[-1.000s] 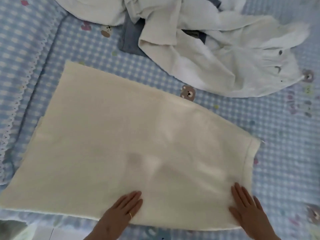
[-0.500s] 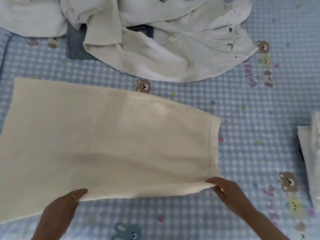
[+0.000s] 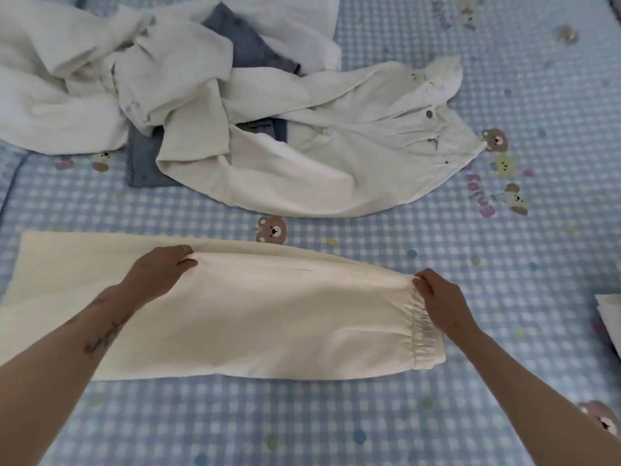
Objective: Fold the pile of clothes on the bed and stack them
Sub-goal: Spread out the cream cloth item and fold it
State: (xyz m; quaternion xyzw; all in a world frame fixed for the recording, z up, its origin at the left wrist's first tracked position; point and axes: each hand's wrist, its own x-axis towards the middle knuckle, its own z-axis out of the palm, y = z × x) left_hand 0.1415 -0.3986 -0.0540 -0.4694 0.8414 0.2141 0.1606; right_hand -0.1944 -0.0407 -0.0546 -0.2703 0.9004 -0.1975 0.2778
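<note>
On bed [image 3: 437,415] with blue-checked, bear-printed sheet: cream garment [image 3: 268,317] folded lengthwise, lying flat near front edge. Left hand [image 3: 161,269] gripping its far folded edge, fingers curled over cloth; right hand [image 3: 437,297] pinching gathered elastic waistband end. Farther back, well apart: rumpled pile of clothes [image 3: 235,129], white pieces over blue denim. At right edge, corner of white folded cloth [image 3: 610,311].

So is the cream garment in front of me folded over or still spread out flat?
Folded over lengthwise. The cream garment lies doubled on the bed, its upper layer held at the far edge by the left hand and right hand.
</note>
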